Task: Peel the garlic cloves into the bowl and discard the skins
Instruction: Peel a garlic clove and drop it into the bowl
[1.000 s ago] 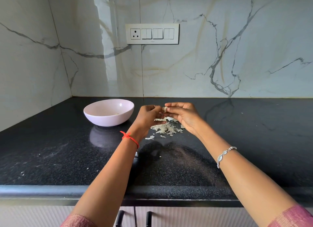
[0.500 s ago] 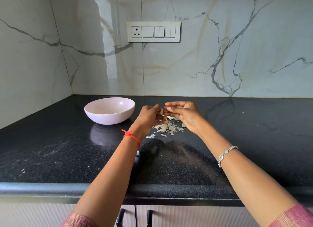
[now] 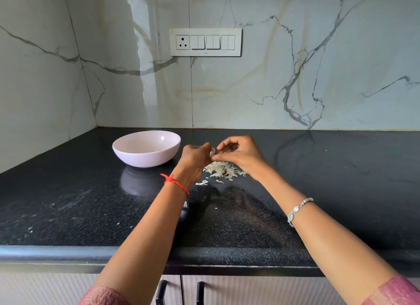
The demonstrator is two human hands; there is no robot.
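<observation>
A small pale garlic clove [image 3: 212,151] is held between both hands above the black counter. My left hand [image 3: 196,156] grips it with curled fingers. My right hand [image 3: 241,153] pinches at its right side with thumb and fingertips. Directly below lies a pile of papery garlic skins [image 3: 223,171] on the counter. The pale pink bowl [image 3: 127,153] stands to the left of my left hand, with something small and pale at its bottom; most of its inside is hidden by the rim.
The black granite counter [image 3: 341,191] runs to marble walls at the back and left. Small skin flakes [image 3: 29,230] lie near the front left edge. A switch panel [image 3: 205,42] sits on the back wall. Cabinet handles [image 3: 179,292] show below.
Both hands have stayed over the skin pile, working the clove. My right hand's fingers have lifted and curled more above it. The camera has tilted slightly.
</observation>
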